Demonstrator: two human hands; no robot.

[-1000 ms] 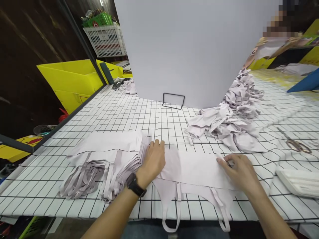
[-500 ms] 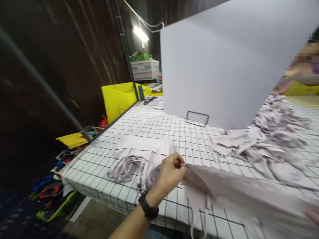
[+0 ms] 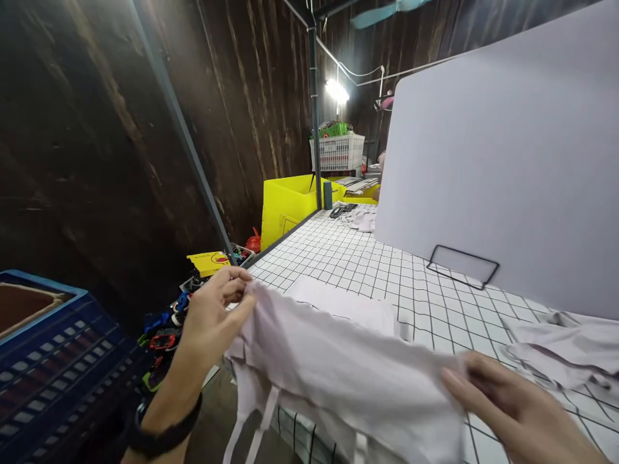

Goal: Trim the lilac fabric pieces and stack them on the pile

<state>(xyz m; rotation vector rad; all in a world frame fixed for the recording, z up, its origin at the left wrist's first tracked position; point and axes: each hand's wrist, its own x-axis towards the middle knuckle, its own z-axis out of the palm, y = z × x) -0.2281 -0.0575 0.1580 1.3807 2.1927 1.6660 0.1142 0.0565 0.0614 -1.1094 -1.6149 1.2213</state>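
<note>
Between my two hands stretches a pale pinkish-grey strappy top [image 3: 338, 367], its upper edge spread wide and thin straps dangling at the lower left. My left hand [image 3: 213, 316], with a black band at the wrist, pinches the top's left corner. At the other end my right hand [image 3: 507, 399] grips the right corner between thumb and fingers. Just behind the held top lies a flat pale folded piece [image 3: 348, 303] on the table, partly hidden by it. A loose heap of similar pale garments [image 3: 570, 348] lies beyond my right hand.
A grid-patterned cloth covers the table [image 3: 333, 251]. On it stands a big white board [image 3: 498, 161] with a black wire stand [image 3: 464, 265]. Yellow bins [image 3: 290, 200] are at the far left corner. A blue crate [image 3: 62, 367] stands at lower left, beside a metal post [image 3: 181, 122].
My view has swung left, bringing the blue crate into sight. The top now hangs spread in front of me, and my right hand has come well into view from the right edge.
</note>
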